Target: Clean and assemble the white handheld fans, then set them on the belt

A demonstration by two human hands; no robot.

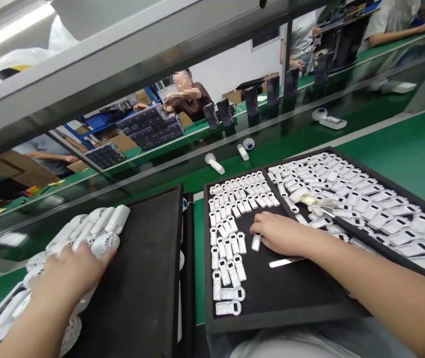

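Note:
My left hand (68, 273) lies palm down on a heap of white handheld fan bodies (96, 228) at the left edge of a black foam tray (149, 258). My right hand (279, 232) rests on another black tray (290, 293), fingers curled down over a small white plastic panel (256, 242). Rows of the same small white panels (231, 223) fill that tray's left and far side. A metal strip (285, 261) lies just under my right wrist.
A third black tray (384, 209) on the right is packed with white panels, with a brush (317, 201) lying on it. White fans (214, 163) ride the dark conveyor behind. Other people work across the belt near stacked dark trays (149, 127). Green bench surface lies to the right.

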